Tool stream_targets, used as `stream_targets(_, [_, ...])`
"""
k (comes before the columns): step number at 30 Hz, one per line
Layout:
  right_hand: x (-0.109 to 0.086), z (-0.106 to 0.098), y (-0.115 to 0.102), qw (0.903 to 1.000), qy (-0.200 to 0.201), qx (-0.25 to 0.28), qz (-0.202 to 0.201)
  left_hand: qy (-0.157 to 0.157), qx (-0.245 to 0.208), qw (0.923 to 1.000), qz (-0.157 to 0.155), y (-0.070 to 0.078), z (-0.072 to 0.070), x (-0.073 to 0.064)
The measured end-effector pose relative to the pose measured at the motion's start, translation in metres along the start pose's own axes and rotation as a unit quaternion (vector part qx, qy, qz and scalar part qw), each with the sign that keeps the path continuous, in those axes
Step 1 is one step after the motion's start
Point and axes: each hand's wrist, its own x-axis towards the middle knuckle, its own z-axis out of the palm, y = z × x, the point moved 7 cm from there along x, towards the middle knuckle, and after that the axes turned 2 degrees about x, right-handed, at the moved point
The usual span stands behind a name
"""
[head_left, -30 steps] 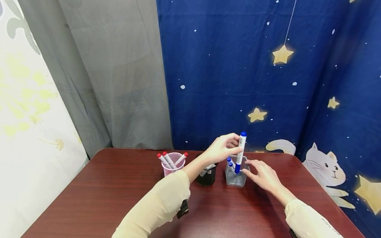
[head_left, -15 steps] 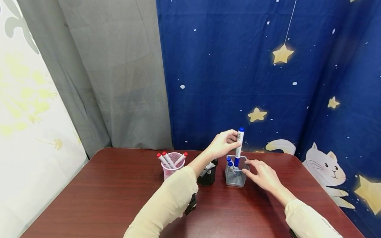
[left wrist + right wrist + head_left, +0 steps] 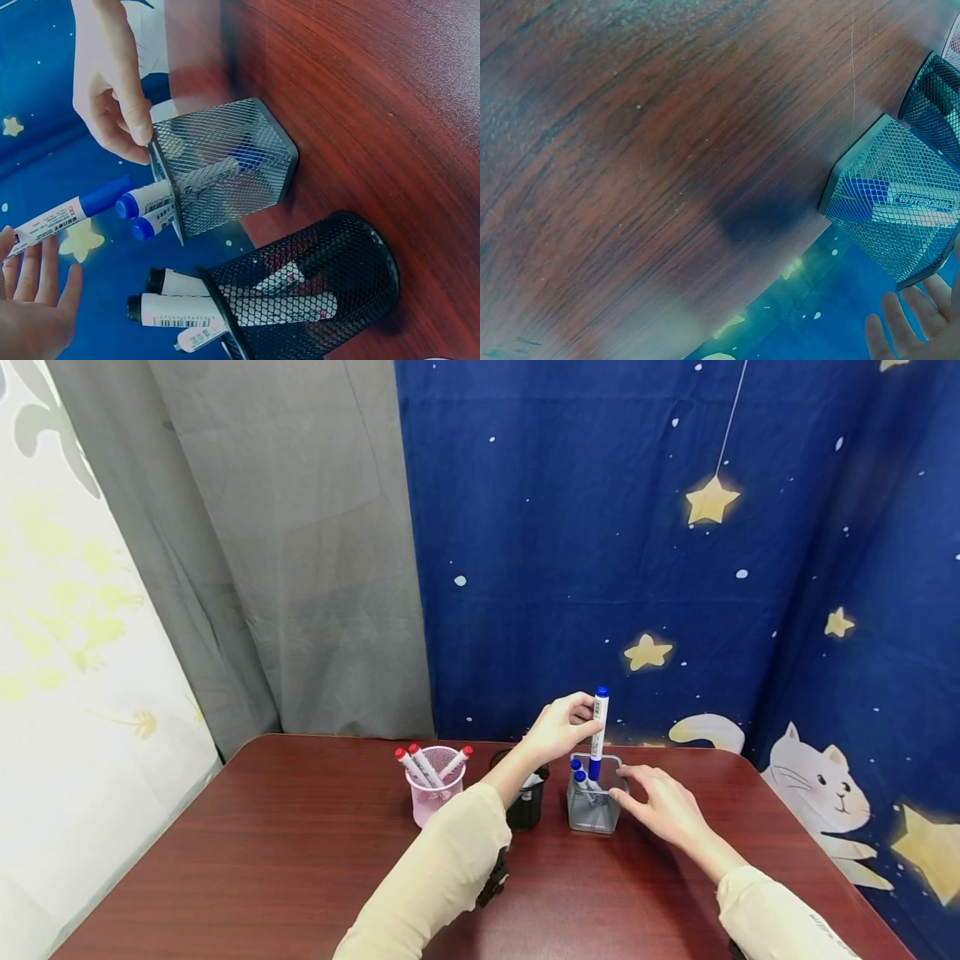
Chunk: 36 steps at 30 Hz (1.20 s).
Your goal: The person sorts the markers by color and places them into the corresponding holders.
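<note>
My left hand (image 3: 557,728) pinches a white marker (image 3: 597,737) near its upper end. The marker stands almost upright, its blue-capped lower end (image 3: 105,196) at the mouth of a grey square mesh pen holder (image 3: 592,818). Two blue-tipped markers (image 3: 147,199) lean inside that holder. My right hand (image 3: 663,803) holds the holder's right side at the rim, thumb (image 3: 136,124) on the near edge. In the right wrist view its fingers (image 3: 922,311) show below the rim.
Left of the grey holder stands a round black mesh pen holder (image 3: 349,262) with black-tipped markers (image 3: 176,309). Farther left, a pink mesh pen holder (image 3: 427,810) contains red-tipped markers (image 3: 426,764). All stand on a dark red wooden table (image 3: 300,843) before a curtain (image 3: 540,568).
My left hand has shifted slightly left with the marker, whose lower end rose from the holder's front rim toward its mouth. My right hand has stayed on the holder.
</note>
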Motion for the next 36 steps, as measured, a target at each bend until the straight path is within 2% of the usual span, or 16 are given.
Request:
stream_targets(10, [0.000, 0.000, 0.000, 1.0000, 0.004, 0.002, -0.002, -0.002, 0.001, 0.9999, -0.012, -0.006, 0.007, -0.001])
stream_targets(20, [-0.001, 0.000, 0.000, 1.0000, -0.002, 0.004, 0.003, -0.007, 0.020, 0.9993, -0.031, -0.013, 0.012, -0.003])
stream_targets(25, [-0.001, 0.000, 0.000, 1.0000, 0.000, 0.000, 0.002, -0.024, 0.023, 0.9992, -0.021, -0.011, 0.015, -0.007])
stream_targets(31, [-0.001, 0.001, 0.001, 1.0000, -0.006, 0.001, 0.006, -0.005, 0.050, 0.9987, 0.000, -0.006, 0.009, -0.010])
stream_targets(36, [-0.001, 0.002, 0.002, 0.9999, -0.009, 0.000, 0.008, -0.003, 0.057, 0.9982, 0.016, -0.004, 0.007, -0.014])
